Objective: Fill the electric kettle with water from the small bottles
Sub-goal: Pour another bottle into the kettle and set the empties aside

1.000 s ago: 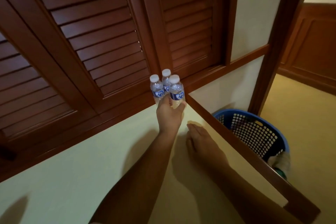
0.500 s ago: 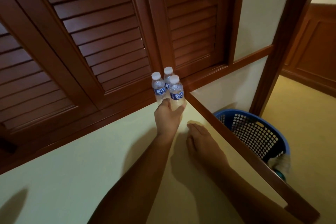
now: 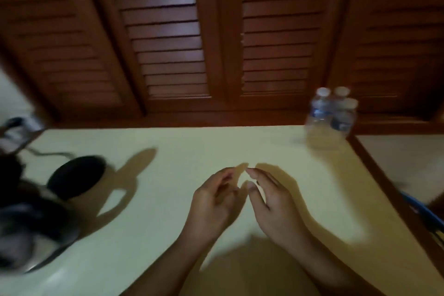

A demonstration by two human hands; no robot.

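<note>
Three small clear water bottles with white caps and blue labels stand together at the far right corner of the pale counter. At the left edge sits a blurred dark and steel kettle, with a round black base and its cord beside it. My left hand and my right hand hover over the middle of the counter, fingertips close together, fingers loosely bent, holding nothing. Both hands are well clear of the bottles and the kettle.
Dark wooden louvred doors run along the back of the counter. A wooden rail edges the counter's right side, with a blue basket rim beyond it. The picture is motion-blurred.
My left hand has let go of the bottles and drawn back to the counter's middle beside my right hand. The view has swung left, bringing the kettle and its base into sight.
</note>
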